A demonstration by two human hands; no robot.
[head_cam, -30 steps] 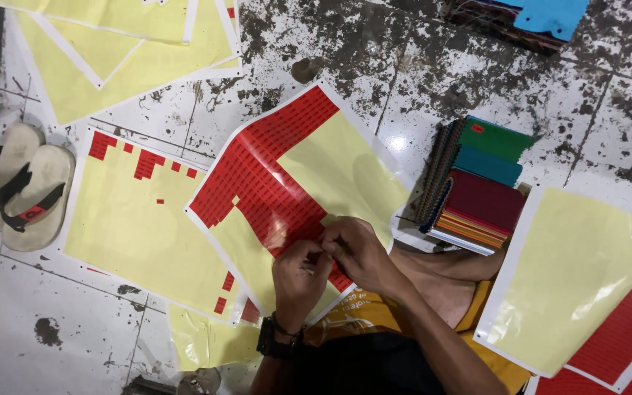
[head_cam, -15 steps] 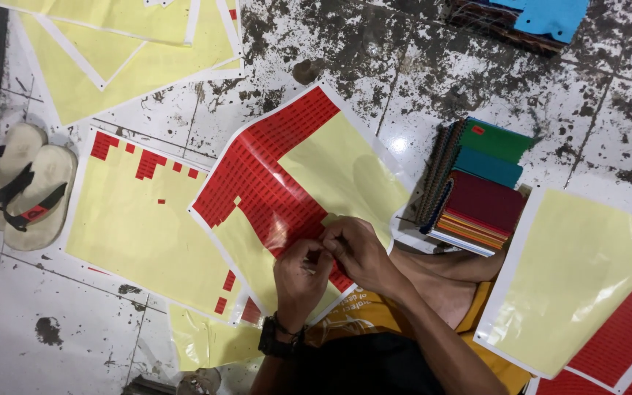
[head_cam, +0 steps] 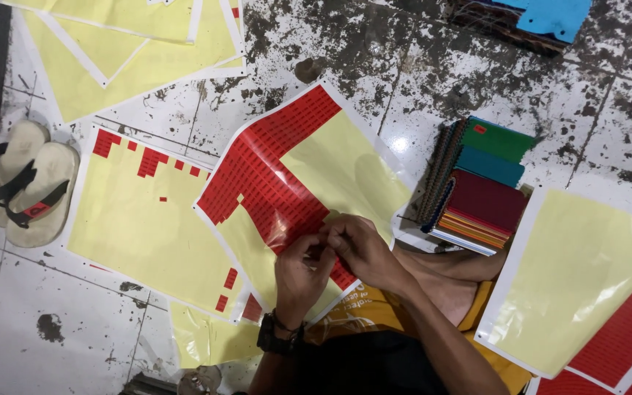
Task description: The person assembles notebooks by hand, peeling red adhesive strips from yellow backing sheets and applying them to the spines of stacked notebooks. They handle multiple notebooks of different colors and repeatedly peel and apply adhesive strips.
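Sticker sheet (head_cam: 279,183) edge pinched by left hand (head_cam: 300,272) and right hand (head_cam: 360,249).

Sticker sheet (head_cam: 287,183): yellow backing with white border, red stickers across its upper-left band and middle, rest peeled bare; lies tilted on the floor, near edge on the lap.

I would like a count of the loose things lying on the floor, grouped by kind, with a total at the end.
Sticker sheets, yellow backing: 6, counting the one under both hands, the left one, the top-left one, the scrap, and two at right
Sandals: 2
Stack of spiral notebooks: 1
Blue card: 1
Total: 10
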